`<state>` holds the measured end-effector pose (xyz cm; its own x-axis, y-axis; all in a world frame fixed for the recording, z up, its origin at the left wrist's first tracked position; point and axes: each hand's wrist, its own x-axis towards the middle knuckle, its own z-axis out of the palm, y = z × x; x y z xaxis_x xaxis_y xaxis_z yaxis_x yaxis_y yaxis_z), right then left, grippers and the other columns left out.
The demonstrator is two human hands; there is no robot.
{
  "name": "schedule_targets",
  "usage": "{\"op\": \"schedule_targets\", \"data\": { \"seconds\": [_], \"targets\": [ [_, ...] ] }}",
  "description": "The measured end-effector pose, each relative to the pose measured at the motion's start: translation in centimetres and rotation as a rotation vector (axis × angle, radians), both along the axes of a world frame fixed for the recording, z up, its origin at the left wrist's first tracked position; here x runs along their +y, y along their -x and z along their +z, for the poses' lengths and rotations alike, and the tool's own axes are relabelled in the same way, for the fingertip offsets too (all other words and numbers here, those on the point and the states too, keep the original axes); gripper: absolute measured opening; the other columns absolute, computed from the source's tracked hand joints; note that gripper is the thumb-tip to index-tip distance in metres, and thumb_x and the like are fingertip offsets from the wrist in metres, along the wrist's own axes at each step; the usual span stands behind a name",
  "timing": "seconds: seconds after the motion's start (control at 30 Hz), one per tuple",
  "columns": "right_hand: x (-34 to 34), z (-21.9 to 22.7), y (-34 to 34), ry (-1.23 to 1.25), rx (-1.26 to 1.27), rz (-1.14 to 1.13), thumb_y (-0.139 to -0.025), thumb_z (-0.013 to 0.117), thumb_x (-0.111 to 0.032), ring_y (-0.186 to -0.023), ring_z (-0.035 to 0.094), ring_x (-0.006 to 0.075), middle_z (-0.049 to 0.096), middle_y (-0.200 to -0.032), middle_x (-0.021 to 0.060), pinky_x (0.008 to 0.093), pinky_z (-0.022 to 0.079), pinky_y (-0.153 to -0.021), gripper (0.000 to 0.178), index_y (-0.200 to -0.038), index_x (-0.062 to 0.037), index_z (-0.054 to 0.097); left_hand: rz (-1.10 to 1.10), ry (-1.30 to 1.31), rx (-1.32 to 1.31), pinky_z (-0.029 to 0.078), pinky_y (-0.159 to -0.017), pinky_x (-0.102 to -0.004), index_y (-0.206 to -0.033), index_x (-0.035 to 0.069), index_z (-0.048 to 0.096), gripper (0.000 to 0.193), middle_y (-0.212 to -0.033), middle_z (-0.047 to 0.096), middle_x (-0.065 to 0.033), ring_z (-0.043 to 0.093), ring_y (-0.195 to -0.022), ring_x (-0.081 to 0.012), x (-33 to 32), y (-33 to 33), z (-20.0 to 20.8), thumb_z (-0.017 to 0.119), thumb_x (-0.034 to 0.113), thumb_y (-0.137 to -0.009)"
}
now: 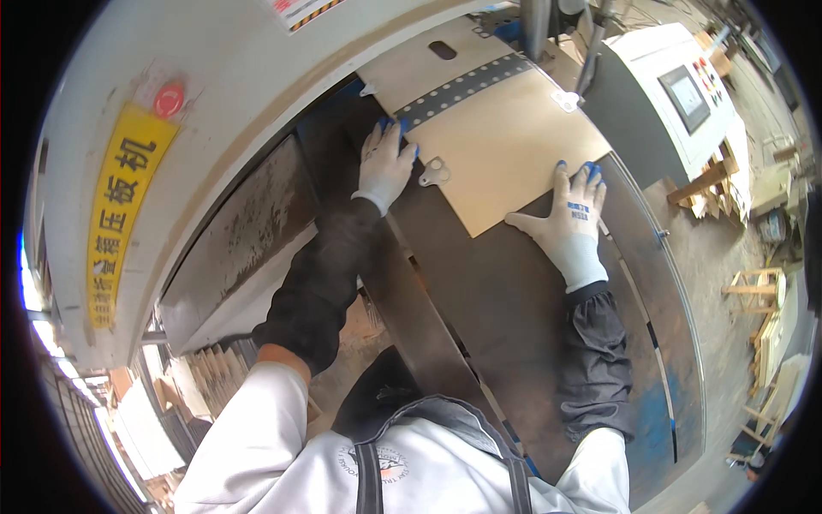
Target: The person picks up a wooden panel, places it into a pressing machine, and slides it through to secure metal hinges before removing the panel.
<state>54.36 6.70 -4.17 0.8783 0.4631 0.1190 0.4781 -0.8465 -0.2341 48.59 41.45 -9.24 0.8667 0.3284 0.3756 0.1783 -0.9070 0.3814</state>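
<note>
A pale plywood panel (505, 128) lies on the dark metal table (514, 283). It has an oval slot, a dark perforated strip (462, 90) across it and small metal tabs (435, 173) along its sides. My left hand (384, 164), in a white glove with blue fingertips, rests at the panel's left edge beside the strip, fingers stretched forward. At the near right corner is my right hand (572, 212), gloved alike. Its thumb reaches toward the near edge and its fingers are spread past the right corner. Neither hand is closed around anything.
A large pale machine body (231, 64) with a red button (169, 100) and yellow label rises at left. A control cabinet with a screen (684, 98) stands beyond the table's right side. Wooden pieces (755, 289) lie on the floor at right. Long gaps run through the tabletop.
</note>
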Motion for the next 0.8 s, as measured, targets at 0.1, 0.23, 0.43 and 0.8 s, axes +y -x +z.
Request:
{"op": "schedule_targets", "data": {
  "seconds": [0.1,0.23,0.43,0.8],
  "targets": [
    [0.0,-1.2,-0.2,-0.036,-0.034,-0.036,-0.077,0.080,-0.077,-0.159,0.022,0.0588,0.032,-0.164,0.0459,0.0608,0.012,-0.133,0.127,-0.160,0.0092,0.039,-0.009,-0.015,-0.024,0.031,-0.126,-0.0546,-0.147,-0.001,0.059,0.058,-0.152,0.059,-0.0270,0.045,-0.149,-0.0472,-0.6,-0.7,0.4,0.065,0.035,-0.102],
    [0.6,-1.4,-0.1,-0.053,-0.027,-0.034,-0.077,0.080,-0.078,-0.160,0.022,0.0569,0.031,-0.166,0.0437,0.0590,0.012,-0.133,0.128,-0.161,0.0085,0.038,0.066,-0.071,0.012,0.031,-0.127,-0.0550,-0.148,0.000,0.058,0.058,-0.152,0.060,-0.0249,0.046,-0.149,-0.0457,-0.6,0.7,0.7,0.065,0.037,-0.103],
    [0.3,-1.0,-0.2,-0.054,-0.040,-0.066,-0.078,0.079,-0.078,-0.160,0.023,0.0558,0.031,-0.166,0.0434,0.0578,0.013,-0.133,0.128,-0.162,0.0091,0.037,-0.069,0.004,0.130,0.027,-0.129,-0.0547,-0.154,0.005,0.053,0.057,-0.161,0.053,-0.0215,0.040,-0.155,-0.0425,-5.3,13.6,2.3,0.062,0.033,-0.105],
    [0.3,-1.5,-0.1,-0.035,-0.056,-0.051,-0.078,0.078,-0.080,-0.160,0.023,0.0553,0.033,-0.166,0.0431,0.0581,0.013,-0.133,0.129,-0.161,0.0106,0.038,-0.014,-0.064,0.069,0.027,-0.128,-0.0596,-0.146,0.009,0.063,0.051,-0.158,0.057,-0.0150,0.042,-0.153,-0.0422,-7.6,17.5,1.6,0.067,0.027,-0.098]
  ]
}}
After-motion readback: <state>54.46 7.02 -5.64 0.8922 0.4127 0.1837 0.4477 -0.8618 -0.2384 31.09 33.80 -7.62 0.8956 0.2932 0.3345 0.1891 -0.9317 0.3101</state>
